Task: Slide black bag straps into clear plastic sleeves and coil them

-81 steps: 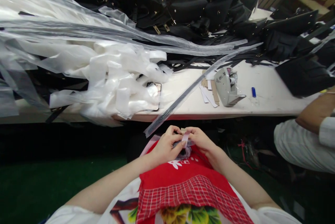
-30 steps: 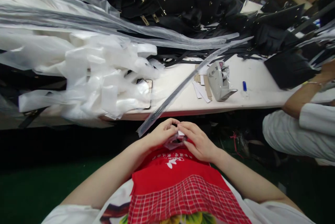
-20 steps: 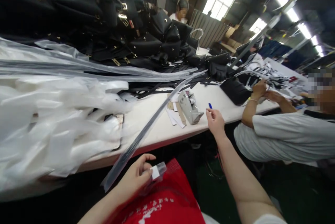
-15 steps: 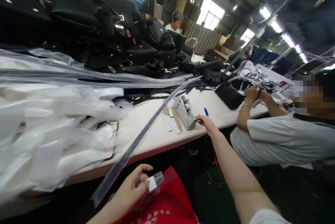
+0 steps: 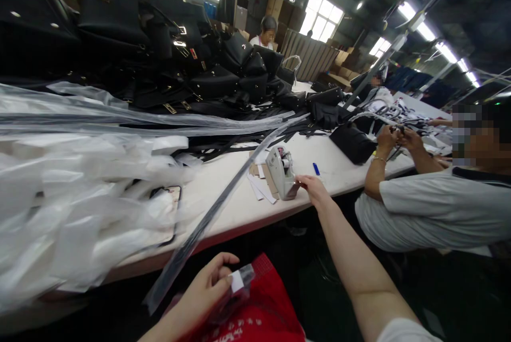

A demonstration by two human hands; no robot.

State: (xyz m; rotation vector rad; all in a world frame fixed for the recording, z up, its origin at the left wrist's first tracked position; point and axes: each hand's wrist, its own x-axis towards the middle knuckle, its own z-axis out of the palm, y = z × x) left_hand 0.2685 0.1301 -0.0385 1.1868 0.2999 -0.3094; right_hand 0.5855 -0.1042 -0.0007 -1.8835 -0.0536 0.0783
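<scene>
My left hand [image 5: 207, 288] is closed on a small clear plastic packet [image 5: 235, 286] with a white label, held low over my red apron [image 5: 263, 315]. My right hand [image 5: 313, 188] is stretched out to the grey tape dispenser [image 5: 279, 172] on the white table [image 5: 239, 198], its fingertips pinched at the dispenser's cutter end. What those fingers hold is too small to make out. A long plastic-wrapped black strap [image 5: 223, 203] runs diagonally across the table and hangs over its front edge.
A heap of white plastic bags [image 5: 80, 209] covers the left of the table, over a phone [image 5: 170, 209]. Black handbags [image 5: 179, 65] are piled at the back. A blue lighter [image 5: 315, 169] lies by the dispenser. A seated person in a grey shirt [image 5: 431, 214] works at right.
Both hands were together on the packet over my lap. My view rose, my right hand left the packet and reached to the tape dispenser; the left kept the packet.
</scene>
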